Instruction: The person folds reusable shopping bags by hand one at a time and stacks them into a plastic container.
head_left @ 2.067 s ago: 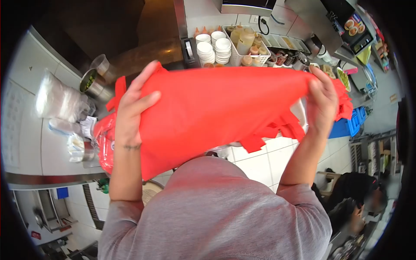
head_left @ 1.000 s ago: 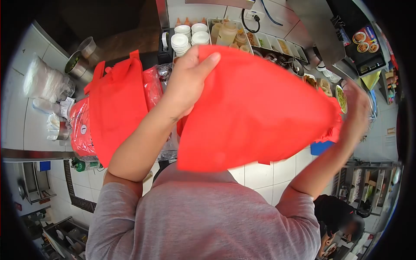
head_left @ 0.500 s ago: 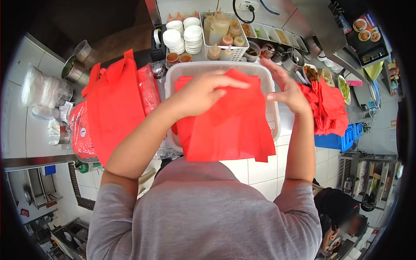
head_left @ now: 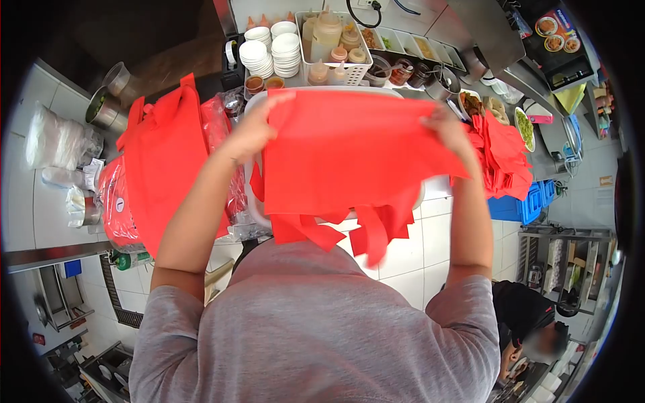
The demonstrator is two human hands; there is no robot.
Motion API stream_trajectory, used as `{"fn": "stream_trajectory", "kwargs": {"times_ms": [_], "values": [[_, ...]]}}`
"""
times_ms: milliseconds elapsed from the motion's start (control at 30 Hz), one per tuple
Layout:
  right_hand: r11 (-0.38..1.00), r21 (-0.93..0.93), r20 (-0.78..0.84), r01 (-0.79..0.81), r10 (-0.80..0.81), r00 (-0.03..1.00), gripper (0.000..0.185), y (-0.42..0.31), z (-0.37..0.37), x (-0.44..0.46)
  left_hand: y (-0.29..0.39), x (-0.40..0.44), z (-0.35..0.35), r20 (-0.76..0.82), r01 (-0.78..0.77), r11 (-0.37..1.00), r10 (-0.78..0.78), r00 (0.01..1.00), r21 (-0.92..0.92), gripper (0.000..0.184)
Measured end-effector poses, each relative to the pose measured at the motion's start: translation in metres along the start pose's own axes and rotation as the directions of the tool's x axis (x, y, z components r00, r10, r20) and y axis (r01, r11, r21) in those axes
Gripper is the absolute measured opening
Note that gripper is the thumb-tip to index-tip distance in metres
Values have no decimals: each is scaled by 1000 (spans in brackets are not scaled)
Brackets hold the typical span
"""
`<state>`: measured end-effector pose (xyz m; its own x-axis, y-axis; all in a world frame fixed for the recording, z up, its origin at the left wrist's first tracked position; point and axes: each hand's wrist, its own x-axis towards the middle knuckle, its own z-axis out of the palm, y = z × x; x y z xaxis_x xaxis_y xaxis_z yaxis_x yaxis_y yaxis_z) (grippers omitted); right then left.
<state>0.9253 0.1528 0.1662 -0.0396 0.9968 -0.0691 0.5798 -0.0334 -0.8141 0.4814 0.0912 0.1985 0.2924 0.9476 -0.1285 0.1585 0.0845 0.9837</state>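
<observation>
A red fabric bag (head_left: 342, 148) is held spread out by its upper corners above a white plastic basket (head_left: 253, 205), whose rim is partly covered by it. One corner is pinched in the fingers of the left hand (head_left: 259, 127); the opposite one is gripped by those of the right hand (head_left: 447, 127), which is slightly blurred. Strap-like handles (head_left: 373, 235) are left dangling toward the grey shirt (head_left: 336, 322). To the left, more red bags (head_left: 168, 154) are laid over plastic-wrapped red packs (head_left: 119, 201) on the counter (head_left: 232, 234). To the right, a loose red pile (head_left: 500, 158) is seen near a blue container (head_left: 531, 205). Beyond the basket, squeeze bottles (head_left: 327, 35) are held in a white crate (head_left: 344, 75), beside stacked white bowls (head_left: 255, 57).
</observation>
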Motion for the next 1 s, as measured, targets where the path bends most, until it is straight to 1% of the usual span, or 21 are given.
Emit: {"fn": "stream_trajectory", "kwargs": {"times_ms": [67, 100, 167, 200, 300, 333, 367, 400, 433, 467, 500, 533, 600, 733, 767, 800, 833, 867, 933, 967, 1000], "values": [[981, -190, 59, -44, 56, 997, 58, -26, 53, -14, -74, 24, 6, -63, 38, 945, -19, 998, 323, 65], [981, -190, 65, -43, 56, 996, 58, -19, 68, -10, -89, 25, 11, -68, 44, 946, -23, 997, 322, 65], [910, -403, -47, 95, -124, 991, 63, 4, 99, 1, -101, 28, 23, -236, 139, 777, 13, 972, 613, 61], [912, -399, -40, 99, -125, 991, 63, -1, 105, 2, -101, 27, 25, -241, 146, 776, 8, 970, 614, 61], [886, -458, -190, 72, -176, 966, 67, -19, 114, -8, -101, 23, 33, -328, 244, 714, -22, 945, 656, 65], [810, -540, -122, 229, -344, 931, 66, -32, 120, -18, -88, 20, 41, -329, 244, 715, -21, 944, 655, 65], [702, -607, -40, 373, -495, 868, 65, -41, 127, -24, -76, 15, 51, -256, 159, 466, 153, 954, 870, 65], [703, -607, -38, 370, -491, 870, 65, -43, 141, -25, -68, 11, 60, -128, 86, 155, 287, 949, 984, 66], [655, -651, 107, 385, -423, 900, 66, -39, 159, -27, -76, 12, 67, -125, 83, 157, 281, 952, 984, 66], [603, -686, 242, 407, -339, 909, 67, -31, 171, -29, -89, 16, 73, -105, 80, 242, 95, 990, 967, 70], [600, -689, 238, 407, -343, 909, 67, -12, 178, -25, -101, 21, 76, -71, 94, 323, -83, 994, 942, 76], [563, -684, 306, 463, -355, 883, 69, 13, 183, -19, -112, 24, 77, -73, 93, 324, -75, 995, 941, 76], [524, -672, 373, 523, -371, 851, 72, 23, 183, -5, -125, 24, 72, -75, 127, 257, -200, 977, 958, 86], [495, -699, 412, 515, -311, 857, 74, 8, 180, -11, -126, 27, 70, -73, 120, 221, -207, 976, 968, 81], [586, -654, 340, 478, -336, 878, 72, 0, 175, -15, -123, 26, 69, -76, 122, 230, -198, 977, 966, 81], [673, -597, 265, 437, -350, 899, 71, -11, 167, -22, -111, 20, 67, -40, 59, 253, -80, 996, 966, 77], [822, -513, 112, 246, -220, 969, 69, -21, 152, -31, -99, 11, 67, -1, -8, 272, 34, 999, 962, 74], [921, -387, -24, 41, -54, 998, 68, -30, 131, -46, -86, -3, 63, 7, -15, 283, 31, 1000, 959, 74], [892, -400, 1, -210, 229, 973, 68, -66, 81, -91, -56, -36, 40, 290, -331, 621, 171, 942, 710, 70], [879, -381, 51, -287, 330, 942, 71, -72, 66, -114, -42, -55, 31, 303, -345, 623, 177, 936, 702, 70], [856, -366, 106, -364, 427, 898, 75, -76, 58, -137, -29, -78, 23, 399, -331, 749, 97, 912, 574, 63]]}}
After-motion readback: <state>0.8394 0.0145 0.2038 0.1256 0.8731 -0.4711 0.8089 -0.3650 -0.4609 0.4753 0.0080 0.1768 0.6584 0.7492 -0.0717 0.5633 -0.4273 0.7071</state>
